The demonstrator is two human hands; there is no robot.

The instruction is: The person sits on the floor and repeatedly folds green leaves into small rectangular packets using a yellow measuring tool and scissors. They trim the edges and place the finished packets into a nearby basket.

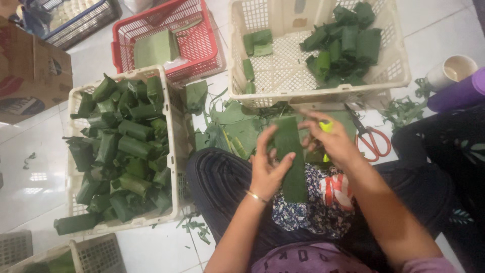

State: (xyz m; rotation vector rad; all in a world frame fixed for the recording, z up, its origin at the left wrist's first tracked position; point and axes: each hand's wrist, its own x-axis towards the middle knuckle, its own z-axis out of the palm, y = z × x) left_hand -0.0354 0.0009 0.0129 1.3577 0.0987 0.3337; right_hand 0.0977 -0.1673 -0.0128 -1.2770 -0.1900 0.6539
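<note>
1. Your lap: dark trousers under a patterned cloth [323, 202]; you sit on the white tiled floor [151, 247].
2. Your left hand [268, 167]: fingers spread and curled onto a long green leaf strip [290, 156], thumb pressed across its left edge; a thin bracelet [256, 196] sits at that wrist.
3. The leaf strip: lies lengthwise over your lap, its far end up between both hands, its near end on the patterned cloth.
4. Your right hand [331, 141]: closed around a small yellow-green tool [326, 126], just beside the right edge of the strip; you cannot tell from here whether its fingers touch the leaf.
5. Red-handled scissors [371, 139]: flat on the floor, just right of your right hand, blades pointing away from you.
6. Loose leaf pieces [232, 124]: a heap on the floor beyond your knees, touching the foot of the far cream basket.
7. Cream basket on your left [172, 126]: packed with green leaf-wrapped parcels [126, 151]; one parcel lies on the floor at its near corner.
8. Far cream basket [237, 50]: holds a pile of folded leaf parcels [343, 45] in its right part, a few more at its left.
9. Red basket [202, 40]: beyond the left one, holding a stack of flat cut leaves [156, 48].
10. Far right: a cup [452, 71] beside a purple cylinder [457, 93].
11. Far left: a cardboard box [33, 71]; a blue basket [81, 20] beyond it.
</note>
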